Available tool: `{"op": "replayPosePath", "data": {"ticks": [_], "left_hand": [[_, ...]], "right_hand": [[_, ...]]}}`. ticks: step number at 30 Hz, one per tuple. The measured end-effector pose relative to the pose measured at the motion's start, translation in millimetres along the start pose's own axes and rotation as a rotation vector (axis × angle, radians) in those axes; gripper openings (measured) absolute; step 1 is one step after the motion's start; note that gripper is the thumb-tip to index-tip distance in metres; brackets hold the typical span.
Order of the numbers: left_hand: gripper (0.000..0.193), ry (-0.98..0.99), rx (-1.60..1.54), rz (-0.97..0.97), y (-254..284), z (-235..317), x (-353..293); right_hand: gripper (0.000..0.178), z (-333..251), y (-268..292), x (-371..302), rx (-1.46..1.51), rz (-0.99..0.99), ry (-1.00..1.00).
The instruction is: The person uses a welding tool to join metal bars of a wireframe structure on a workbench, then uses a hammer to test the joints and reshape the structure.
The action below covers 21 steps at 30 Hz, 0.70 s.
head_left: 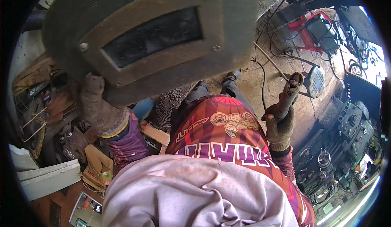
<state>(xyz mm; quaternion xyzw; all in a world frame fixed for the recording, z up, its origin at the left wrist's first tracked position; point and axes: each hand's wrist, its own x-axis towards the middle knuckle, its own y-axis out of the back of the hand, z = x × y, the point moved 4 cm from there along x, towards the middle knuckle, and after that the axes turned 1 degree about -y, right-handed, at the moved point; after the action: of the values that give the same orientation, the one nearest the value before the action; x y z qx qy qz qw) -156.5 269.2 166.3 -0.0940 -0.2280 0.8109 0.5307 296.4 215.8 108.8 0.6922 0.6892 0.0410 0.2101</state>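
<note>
A dark welding shield (150,39) with a rectangular viewing window fills the upper left of the view. My left hand (99,109), in a worn knitted glove, grips its lower left edge; the shield hides part of the fingers. On the right, my gloved right hand (280,129) is wrapped round an electrode holder (287,96) that points up and away from me. From the holder's jaws a thin pale welding rod (270,59) slants up to the left. A dark cable (264,80) passes close to the right hand.
A round-topped stool (316,82) stands beyond the right hand. Farther back, a grey box-like machine (321,32) rests on a red plastic stool (300,33), with cables across the floor. A lathe-like machine (332,157) is at right. Scrap and cardboard (97,164) clutter the left.
</note>
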Motion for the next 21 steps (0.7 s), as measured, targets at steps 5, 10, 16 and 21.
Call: {"op": "replayPosePath", "data": {"ticks": [5, 10, 16, 21], "left_hand": [[0.055, 0.059, -0.243, -0.238, -44, -8, -10], [0.064, 0.027, 0.141, 0.091, -25, -19, -12], [0.075, -0.093, 0.488, 0.096, -35, -12, -9], [0.074, -0.097, 0.544, 0.119, -38, -7, -5]], "right_hand": [[0.064, 2, -3, 3, -0.077, -0.003, 0.119], [0.062, 3, 4, 2, -0.157, -0.027, 0.043], [0.063, -3, -6, 7, 0.058, -0.023, 0.047], [0.067, 7, 5, 9, -0.054, 0.011, 0.036]]}}
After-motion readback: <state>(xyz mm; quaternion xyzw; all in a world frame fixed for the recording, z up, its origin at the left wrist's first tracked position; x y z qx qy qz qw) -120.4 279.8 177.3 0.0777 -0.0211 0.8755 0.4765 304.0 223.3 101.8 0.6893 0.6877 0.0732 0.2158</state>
